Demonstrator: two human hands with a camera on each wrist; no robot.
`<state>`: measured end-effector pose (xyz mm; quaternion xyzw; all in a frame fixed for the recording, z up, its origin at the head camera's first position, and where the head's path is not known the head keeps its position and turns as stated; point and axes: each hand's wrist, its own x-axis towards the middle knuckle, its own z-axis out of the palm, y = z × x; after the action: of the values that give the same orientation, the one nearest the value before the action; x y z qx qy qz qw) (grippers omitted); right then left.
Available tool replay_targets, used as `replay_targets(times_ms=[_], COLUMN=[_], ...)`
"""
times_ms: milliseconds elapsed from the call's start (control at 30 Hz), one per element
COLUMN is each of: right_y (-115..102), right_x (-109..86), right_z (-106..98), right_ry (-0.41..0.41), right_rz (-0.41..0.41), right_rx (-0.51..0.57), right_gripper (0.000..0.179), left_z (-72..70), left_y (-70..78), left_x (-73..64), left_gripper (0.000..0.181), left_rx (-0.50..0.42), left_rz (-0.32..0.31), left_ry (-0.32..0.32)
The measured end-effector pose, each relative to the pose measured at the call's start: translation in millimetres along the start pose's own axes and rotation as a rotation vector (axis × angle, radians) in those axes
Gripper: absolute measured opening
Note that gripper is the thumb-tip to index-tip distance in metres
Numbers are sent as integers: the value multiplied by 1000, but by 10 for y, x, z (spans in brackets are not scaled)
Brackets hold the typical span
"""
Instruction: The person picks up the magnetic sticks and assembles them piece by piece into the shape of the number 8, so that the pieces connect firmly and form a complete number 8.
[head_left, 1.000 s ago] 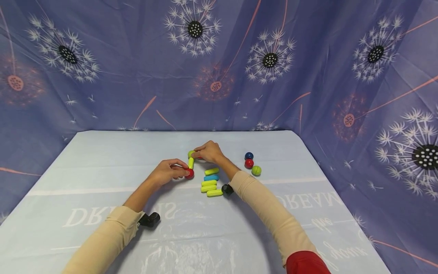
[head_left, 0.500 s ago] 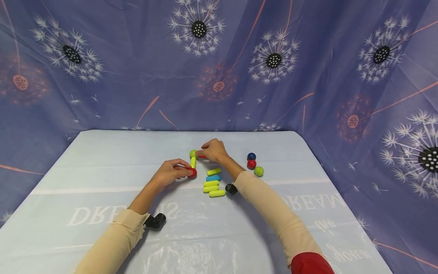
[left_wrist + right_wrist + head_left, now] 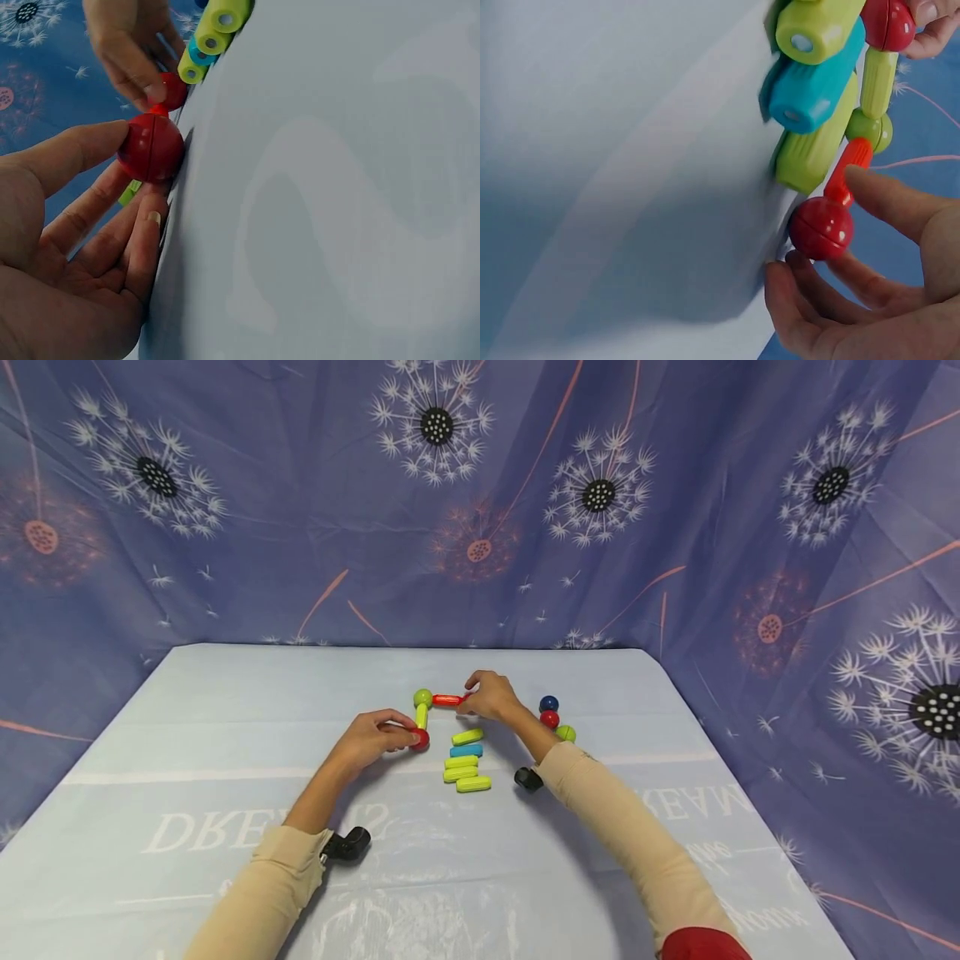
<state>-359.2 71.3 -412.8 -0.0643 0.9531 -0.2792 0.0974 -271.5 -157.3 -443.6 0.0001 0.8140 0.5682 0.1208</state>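
Note:
A chain of toy balls and rods lies toward the far middle of the table. My left hand [image 3: 378,737] pinches its near red ball [image 3: 152,148] between thumb and fingers. From that ball a yellow-green rod [image 3: 422,717] runs to a green ball [image 3: 423,697], and a red rod [image 3: 447,700] goes right from there. At the red rod's right end, my right hand [image 3: 491,695] has thumb and fingers curled about another red ball [image 3: 821,229]; the thumb tip overlaps the rod in the right wrist view. In the head view this ball is mostly hidden.
Several yellow-green rods [image 3: 472,784] and one blue rod [image 3: 467,750] lie in a loose column between the hands. Right of the right hand sit a blue ball [image 3: 549,703], a red ball [image 3: 550,719] and a partly covered green ball [image 3: 567,733]. A patterned curtain [image 3: 480,502] stands behind.
My right hand has moved right from beside the green ball to the red rod's far end, so more of that rod shows. The left hand stays on the near red ball.

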Motion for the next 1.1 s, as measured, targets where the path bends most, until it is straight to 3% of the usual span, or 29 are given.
replay_targets(times_ms=[700,867,1100], right_y=[152,169,211], right_x=[-17,-22,-68], right_z=[45,55,25], right_ry=[81,85,63], right_rz=[-23,-25,41], right_rx=[20,34,108], right_gripper=[34,37,53], left_z=[68,70,90], left_y=[8,8,17], left_x=[-25,-29,-24], left_gripper=[33,31,32], left_rx=[-16,-11,-18], left_rz=[-12,-11,-10], left_ry=[56,66,57])
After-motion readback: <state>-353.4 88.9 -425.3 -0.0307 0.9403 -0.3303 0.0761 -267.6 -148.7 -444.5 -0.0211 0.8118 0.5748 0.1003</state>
